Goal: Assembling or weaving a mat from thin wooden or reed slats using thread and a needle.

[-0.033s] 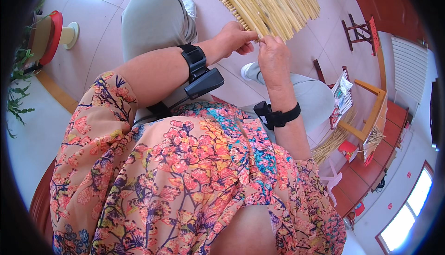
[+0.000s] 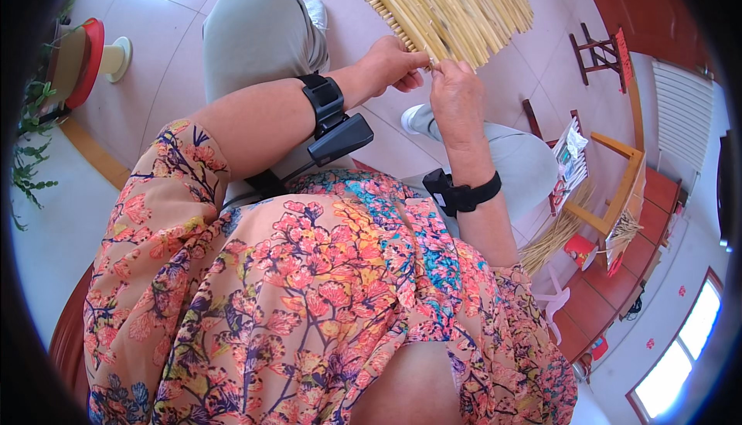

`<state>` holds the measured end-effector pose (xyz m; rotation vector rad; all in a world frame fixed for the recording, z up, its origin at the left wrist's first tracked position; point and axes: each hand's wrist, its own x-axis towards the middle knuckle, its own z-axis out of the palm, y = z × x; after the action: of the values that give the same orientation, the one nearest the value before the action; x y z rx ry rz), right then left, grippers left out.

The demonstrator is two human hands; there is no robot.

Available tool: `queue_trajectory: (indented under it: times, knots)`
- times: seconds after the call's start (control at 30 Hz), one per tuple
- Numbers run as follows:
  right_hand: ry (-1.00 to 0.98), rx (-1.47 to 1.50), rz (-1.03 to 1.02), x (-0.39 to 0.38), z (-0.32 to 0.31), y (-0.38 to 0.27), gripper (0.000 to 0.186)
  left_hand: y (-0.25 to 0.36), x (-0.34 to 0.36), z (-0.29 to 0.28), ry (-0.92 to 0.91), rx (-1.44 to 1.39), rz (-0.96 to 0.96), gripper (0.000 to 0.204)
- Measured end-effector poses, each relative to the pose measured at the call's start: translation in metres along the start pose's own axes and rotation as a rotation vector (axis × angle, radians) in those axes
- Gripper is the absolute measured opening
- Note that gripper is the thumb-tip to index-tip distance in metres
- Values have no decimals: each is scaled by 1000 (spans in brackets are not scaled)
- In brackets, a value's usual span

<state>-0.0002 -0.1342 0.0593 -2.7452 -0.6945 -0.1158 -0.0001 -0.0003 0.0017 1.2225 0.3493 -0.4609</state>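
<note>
A mat of yellow straw-like stalks (image 2: 444,3), laid side by side with short ends along one edge, stretches away at the top of the view. My left hand (image 2: 394,65) has its thumb and curled fingers closed on the near corner of this mat. Just to its right, my right hand (image 2: 456,96) pinches the same edge, fingertips almost touching the left thumb; exactly what lies between the fingertips is too small to make out. Black bands with devices sit on both my forearms. My knees in grey trousers are apart below the mat.
At right stand a dark wooden stool (image 2: 587,65), a light wooden frame (image 2: 618,201), loose stalks (image 2: 553,239) and a red container (image 2: 580,251). A red-rimmed stand (image 2: 85,61) and a plant (image 2: 35,185) are at left. Pale floor tiles (image 2: 162,23) surround my feet.
</note>
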Motion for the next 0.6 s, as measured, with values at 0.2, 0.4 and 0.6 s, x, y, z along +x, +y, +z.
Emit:
queue_trajectory:
  times: [0.2,0.4,0.6]
  knots:
    - [-55,39,37,-3,-6,-5,9,-3,-4,1,7,-25,-4,23]
    - [11,183,54,-4,-2,6,7,-3,0,3,25,-5,-37,24]
    - [-44,275,134,3,4,9,7,-7,1,0,18,-3,-31,27]
